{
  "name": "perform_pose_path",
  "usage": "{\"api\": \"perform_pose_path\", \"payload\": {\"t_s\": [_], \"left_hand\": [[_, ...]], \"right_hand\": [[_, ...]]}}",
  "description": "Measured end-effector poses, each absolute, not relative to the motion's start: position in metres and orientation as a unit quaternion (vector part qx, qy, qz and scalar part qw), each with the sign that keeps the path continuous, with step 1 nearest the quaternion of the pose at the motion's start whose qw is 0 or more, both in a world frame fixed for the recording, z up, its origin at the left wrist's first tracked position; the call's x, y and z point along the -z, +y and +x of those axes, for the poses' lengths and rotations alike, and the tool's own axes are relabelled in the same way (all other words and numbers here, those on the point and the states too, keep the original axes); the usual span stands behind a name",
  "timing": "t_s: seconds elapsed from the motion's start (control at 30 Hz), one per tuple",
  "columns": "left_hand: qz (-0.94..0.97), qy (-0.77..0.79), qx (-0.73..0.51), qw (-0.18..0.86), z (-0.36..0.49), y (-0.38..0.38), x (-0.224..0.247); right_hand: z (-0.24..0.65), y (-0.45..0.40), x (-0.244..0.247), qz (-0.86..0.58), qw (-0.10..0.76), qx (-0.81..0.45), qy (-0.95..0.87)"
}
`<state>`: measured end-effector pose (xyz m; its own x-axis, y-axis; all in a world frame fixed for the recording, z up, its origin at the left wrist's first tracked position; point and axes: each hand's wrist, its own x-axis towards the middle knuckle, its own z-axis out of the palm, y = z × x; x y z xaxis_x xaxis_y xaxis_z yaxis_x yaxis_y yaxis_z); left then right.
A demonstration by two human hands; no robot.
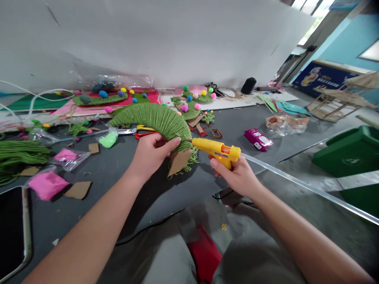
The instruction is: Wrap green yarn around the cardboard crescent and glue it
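Observation:
My left hand (155, 152) grips a curved cardboard piece wrapped in green yarn (160, 120), thumb on top near its right end. Bare brown cardboard (179, 161) shows at that end, with loose yarn strands hanging behind it. In my right hand (233, 173) is a yellow glue gun (214, 149), held by its handle. Its nozzle points left and meets the yarn edge close to my left thumb; whether it touches I cannot tell. A long clear glue stick (296, 179) extends from the gun's back to the right. Scissors (127, 131) lie behind my left hand.
Green yarn (23, 156), pink clay packets (49, 183) and a phone (13, 232) lie on the left of the dark table. Finished yarn shapes with coloured balls (189, 110) are at the back. A purple packet (258, 139) lies right; green bins (349, 152) stand beyond the edge.

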<state>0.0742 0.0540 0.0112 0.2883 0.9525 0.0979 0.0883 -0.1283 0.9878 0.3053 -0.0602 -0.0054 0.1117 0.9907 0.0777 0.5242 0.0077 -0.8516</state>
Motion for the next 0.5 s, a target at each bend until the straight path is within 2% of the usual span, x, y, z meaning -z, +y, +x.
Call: {"api": "perform_pose_path", "payload": {"t_s": [0.5], "left_hand": [[0.638,0.428,-0.416,0.486,0.0747,0.0546,-0.0101]], "right_hand": [[0.2999,-0.0625,0.0003,-0.631,0.391,-0.296,-0.601]]}}
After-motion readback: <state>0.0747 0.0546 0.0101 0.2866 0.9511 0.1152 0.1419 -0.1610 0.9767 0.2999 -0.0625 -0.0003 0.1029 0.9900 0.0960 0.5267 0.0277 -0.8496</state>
